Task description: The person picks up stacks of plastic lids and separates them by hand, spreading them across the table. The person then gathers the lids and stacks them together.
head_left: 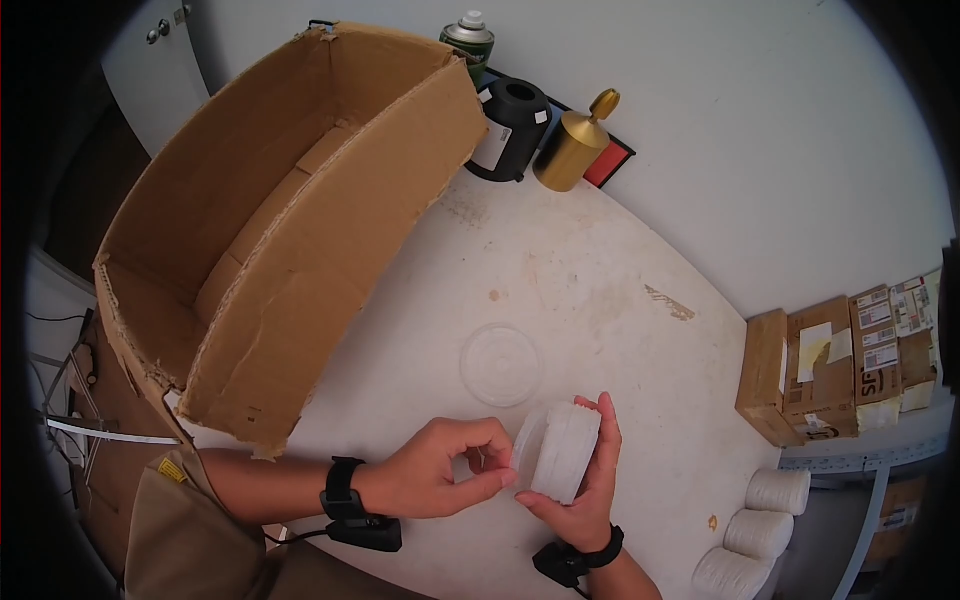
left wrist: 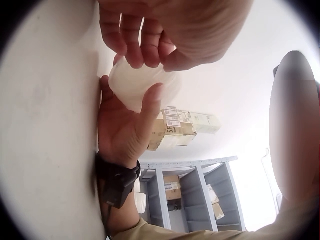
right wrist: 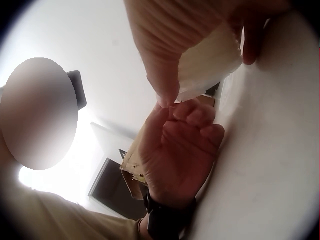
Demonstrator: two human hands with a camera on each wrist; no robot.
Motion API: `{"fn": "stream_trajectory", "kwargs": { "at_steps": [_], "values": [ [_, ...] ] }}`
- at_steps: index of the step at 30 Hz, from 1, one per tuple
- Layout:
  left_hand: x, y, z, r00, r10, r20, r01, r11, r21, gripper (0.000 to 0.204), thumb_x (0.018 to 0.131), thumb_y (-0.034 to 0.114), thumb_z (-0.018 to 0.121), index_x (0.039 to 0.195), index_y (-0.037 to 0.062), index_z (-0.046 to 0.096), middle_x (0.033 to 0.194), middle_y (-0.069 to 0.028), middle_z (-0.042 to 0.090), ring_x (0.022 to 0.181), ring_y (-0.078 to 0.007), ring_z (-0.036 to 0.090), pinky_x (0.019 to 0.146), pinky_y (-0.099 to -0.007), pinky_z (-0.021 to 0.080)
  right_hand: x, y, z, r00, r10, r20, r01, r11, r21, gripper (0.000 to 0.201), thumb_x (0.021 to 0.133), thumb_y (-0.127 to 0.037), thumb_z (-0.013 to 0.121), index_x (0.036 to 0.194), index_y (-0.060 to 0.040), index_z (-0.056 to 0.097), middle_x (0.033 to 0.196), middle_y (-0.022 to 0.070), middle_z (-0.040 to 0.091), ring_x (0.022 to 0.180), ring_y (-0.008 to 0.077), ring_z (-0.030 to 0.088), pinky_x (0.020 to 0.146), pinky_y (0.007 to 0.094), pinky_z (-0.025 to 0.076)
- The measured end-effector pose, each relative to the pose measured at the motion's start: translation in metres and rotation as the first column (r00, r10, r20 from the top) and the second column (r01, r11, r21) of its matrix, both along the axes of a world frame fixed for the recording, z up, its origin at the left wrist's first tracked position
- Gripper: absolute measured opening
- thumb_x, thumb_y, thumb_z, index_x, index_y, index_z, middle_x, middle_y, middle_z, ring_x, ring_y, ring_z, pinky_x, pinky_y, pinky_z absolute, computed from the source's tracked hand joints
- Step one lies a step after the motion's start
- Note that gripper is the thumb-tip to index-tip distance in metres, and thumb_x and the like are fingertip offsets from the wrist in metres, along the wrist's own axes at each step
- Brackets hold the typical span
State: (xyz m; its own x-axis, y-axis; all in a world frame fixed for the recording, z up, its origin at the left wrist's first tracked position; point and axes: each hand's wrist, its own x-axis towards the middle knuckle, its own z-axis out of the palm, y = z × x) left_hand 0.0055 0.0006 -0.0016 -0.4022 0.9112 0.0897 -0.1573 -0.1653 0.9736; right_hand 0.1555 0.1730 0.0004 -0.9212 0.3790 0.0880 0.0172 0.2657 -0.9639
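My right hand [head_left: 590,490] grips a thick stack of translucent white round plastic lids [head_left: 567,453], fingers on the far side and thumb at the near edge. At the stack's left face, my left hand [head_left: 450,470] pinches the edge of one thin lid [head_left: 527,438], which stands tilted apart from the others at its top. In the left wrist view, the stack [left wrist: 145,85] sits between both hands, partly covered by the left fingers [left wrist: 134,52]. A single clear round lid [head_left: 500,365] lies flat on the white table [head_left: 590,300] just beyond the hands.
A large open cardboard box [head_left: 330,270] stands on the left. At the back are a spray can [head_left: 468,45], a black cylindrical container [head_left: 515,130] and a gold canister [head_left: 572,150]. Several white stacks [head_left: 765,535] lie by the right edge, near cardboard cartons [head_left: 825,370].
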Motion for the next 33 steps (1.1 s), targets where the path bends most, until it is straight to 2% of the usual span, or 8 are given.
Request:
{"fn": "stream_trajectory", "kwargs": {
  "at_steps": [5, 8, 11, 13, 17, 20, 22, 33],
  "values": [
    [-0.0011, 0.0014, 0.0005, 0.989, 0.138, 0.057, -0.131, 0.985, -0.112, 0.013, 0.094, 0.005, 0.068, 0.093, 0.0049, 0.055, 0.076, 0.0028, 0.056, 0.069, -0.0038, 0.050, 0.063, -0.0227, 0.043, 0.0002, -0.0026, 0.0048, 0.985, -0.162, -0.056, 0.148, 0.969, -0.198, 0.132, 0.066, -0.018, 0.095, 0.162, -0.0059, 0.005, 0.155, 0.0177, 0.028, 0.136, 0.0280, 0.042, 0.111, 0.0431, 0.040],
    [-0.0016, 0.0023, 0.0027, 0.941, 0.316, 0.121, -0.307, 0.947, -0.090, 0.015, 0.094, 0.005, 0.069, 0.093, 0.0061, 0.054, 0.074, 0.0052, 0.053, 0.066, -0.0016, 0.045, 0.058, -0.0212, 0.038, 0.0002, -0.0014, 0.0049, 0.989, -0.136, -0.050, 0.126, 0.979, -0.161, 0.134, 0.065, -0.019, 0.096, 0.162, -0.0063, 0.004, 0.155, 0.0178, 0.027, 0.136, 0.0282, 0.042, 0.111, 0.0432, 0.040],
    [-0.0027, -0.0004, 0.0019, 0.945, 0.280, 0.168, -0.270, 0.959, -0.084, 0.015, 0.095, 0.006, 0.069, 0.095, 0.0067, 0.055, 0.074, 0.0056, 0.054, 0.065, -0.0016, 0.045, 0.057, -0.0215, 0.037, 0.0016, 0.0001, 0.0033, 0.997, -0.057, -0.051, 0.057, 0.998, -0.014, 0.136, 0.064, -0.021, 0.097, 0.162, -0.0055, 0.004, 0.155, 0.0180, 0.027, 0.136, 0.0286, 0.041, 0.110, 0.0439, 0.040],
    [-0.0023, -0.0028, 0.0058, 0.993, 0.067, 0.101, -0.063, 0.997, -0.044, 0.014, 0.096, 0.010, 0.069, 0.096, 0.0065, 0.056, 0.075, 0.0056, 0.056, 0.066, -0.0019, 0.046, 0.059, -0.0214, 0.037, 0.0035, -0.0008, 0.0007, 0.998, -0.038, -0.052, 0.038, 0.999, 0.005, 0.137, 0.063, -0.023, 0.098, 0.161, -0.0049, 0.005, 0.153, 0.0181, 0.028, 0.136, 0.0291, 0.041, 0.110, 0.0445, 0.041],
    [-0.0013, -0.0018, 0.0032, 0.994, 0.022, 0.111, -0.023, 1.000, 0.003, 0.013, 0.099, 0.015, 0.068, 0.100, 0.0056, 0.059, 0.079, 0.0045, 0.058, 0.071, -0.0025, 0.048, 0.065, -0.0218, 0.040, 0.0044, -0.0035, -0.0022, 0.998, 0.045, -0.045, -0.040, 0.993, 0.114, 0.139, 0.060, -0.030, 0.100, 0.161, -0.0033, 0.009, 0.149, 0.0185, 0.032, 0.134, 0.0310, 0.043, 0.108, 0.0457, 0.042],
    [-0.0049, -0.0010, 0.0031, 0.979, -0.004, 0.202, 0.004, 1.000, 0.000, 0.014, 0.103, 0.018, 0.063, 0.102, 0.0045, 0.060, 0.085, 0.0032, 0.059, 0.077, -0.0038, 0.050, 0.071, -0.0230, 0.043, 0.0030, -0.0049, -0.0018, 0.991, 0.119, -0.061, -0.106, 0.976, 0.191, 0.138, 0.060, -0.033, 0.100, 0.161, -0.0027, 0.012, 0.146, 0.0194, 0.035, 0.132, 0.0326, 0.044, 0.107, 0.0458, 0.042],
    [-0.0077, -0.0019, 0.0039, 0.880, -0.075, 0.470, 0.076, 0.997, 0.016, 0.014, 0.105, 0.018, 0.059, 0.102, 0.0038, 0.060, 0.089, 0.0021, 0.059, 0.081, -0.0049, 0.051, 0.075, -0.0239, 0.044, 0.0033, -0.0050, 0.0001, 0.991, 0.125, -0.048, -0.112, 0.970, 0.216, 0.137, 0.060, -0.033, 0.100, 0.160, -0.0027, 0.012, 0.145, 0.0198, 0.036, 0.131, 0.0329, 0.045, 0.107, 0.0458, 0.042],
    [-0.0093, -0.0019, -0.0001, 0.907, -0.062, 0.417, 0.064, 0.998, 0.009, 0.011, 0.104, 0.010, 0.057, 0.097, 0.0028, 0.060, 0.091, 0.0016, 0.060, 0.083, -0.0049, 0.052, 0.077, -0.0243, 0.046, 0.0040, -0.0045, -0.0004, 0.988, 0.147, -0.045, -0.131, 0.958, 0.254, 0.136, 0.060, -0.033, 0.100, 0.160, -0.0023, 0.013, 0.144, 0.0199, 0.037, 0.130, 0.0329, 0.046, 0.106, 0.0458, 0.042]
  ]
}}
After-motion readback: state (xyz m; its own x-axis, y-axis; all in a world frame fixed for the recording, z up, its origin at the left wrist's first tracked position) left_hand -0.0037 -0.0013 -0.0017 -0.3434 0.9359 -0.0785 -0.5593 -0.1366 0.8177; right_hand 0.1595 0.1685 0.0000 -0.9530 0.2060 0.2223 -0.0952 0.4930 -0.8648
